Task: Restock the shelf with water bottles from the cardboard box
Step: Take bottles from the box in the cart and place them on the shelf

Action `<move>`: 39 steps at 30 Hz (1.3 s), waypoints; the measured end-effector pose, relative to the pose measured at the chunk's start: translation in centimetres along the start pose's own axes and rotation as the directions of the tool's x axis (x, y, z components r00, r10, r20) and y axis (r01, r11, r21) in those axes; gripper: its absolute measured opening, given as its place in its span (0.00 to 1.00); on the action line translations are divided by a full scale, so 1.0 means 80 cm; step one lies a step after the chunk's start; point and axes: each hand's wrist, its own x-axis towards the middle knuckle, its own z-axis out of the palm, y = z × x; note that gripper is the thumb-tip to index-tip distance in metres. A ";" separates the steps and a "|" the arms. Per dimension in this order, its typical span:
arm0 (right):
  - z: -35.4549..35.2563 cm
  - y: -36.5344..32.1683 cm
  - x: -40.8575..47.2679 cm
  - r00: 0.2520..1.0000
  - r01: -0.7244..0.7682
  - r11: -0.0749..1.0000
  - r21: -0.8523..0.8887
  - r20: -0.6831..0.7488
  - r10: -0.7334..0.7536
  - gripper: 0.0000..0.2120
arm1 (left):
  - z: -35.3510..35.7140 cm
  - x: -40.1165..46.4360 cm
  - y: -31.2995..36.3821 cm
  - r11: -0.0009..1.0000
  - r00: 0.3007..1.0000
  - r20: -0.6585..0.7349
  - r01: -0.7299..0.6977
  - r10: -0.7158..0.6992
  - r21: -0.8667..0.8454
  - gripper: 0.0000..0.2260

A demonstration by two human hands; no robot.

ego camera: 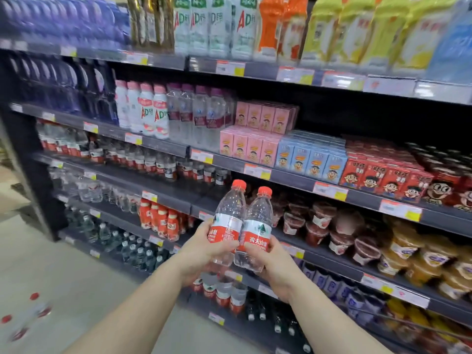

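Nearest, two bare forearms are stretched forward from the bottom edge, and a clear water bottle is gripped in each of the hands. The left hand (201, 254) is wrapped around the lower half of the left bottle (228, 221), its fingers closed over the red-and-white label. The right hand (274, 261) is closed in the same way on the right bottle (256, 231). Both bottles are held upright, red caps up, and are pressed side by side so that they touch. They are held up in front of the shelf (329, 259), level with its lower middle tiers.

Just beneath the hands, a row of similar red-labelled bottles (222, 292) is seen standing on a lower tier. At the lower left, blurred red-capped bottles (25, 318) are seen low over the pale floor (63, 272); what they rest in cannot be made out.

Farther back, cups of red jelly (319, 226) are stacked to the right, and more water bottles (143, 159) are lined up on the upper left tiers. Pink, blue and red drink cartons (311, 159) are ranged above, with price tags (257, 171) clipped along the rail.
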 end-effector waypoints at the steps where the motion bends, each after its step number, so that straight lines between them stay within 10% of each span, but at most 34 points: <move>1: 0.008 0.000 0.010 1.000 0.001 1.000 -0.001 0.011 -0.001 0.31 | -0.012 0.003 0.002 1.000 1.000 -0.005 -0.009 0.009 0.006 0.24; 16: 0.073 -0.006 0.210 0.981 0.003 0.999 -0.039 0.195 0.005 0.44 | -0.146 0.101 0.024 0.998 0.992 -0.115 0.043 -0.048 -0.051 0.24; 26: 0.124 -0.003 0.284 0.970 0.019 0.995 -0.094 0.243 0.005 0.34 | -0.225 0.145 0.015 0.975 0.984 -0.176 -0.011 -0.028 -0.221 0.29; 39: 0.298 0.061 0.412 0.990 -0.071 0.990 -0.123 0.114 0.085 0.33 | -0.466 0.236 -0.007 0.969 0.989 0.007 0.149 -0.150 -0.199 0.31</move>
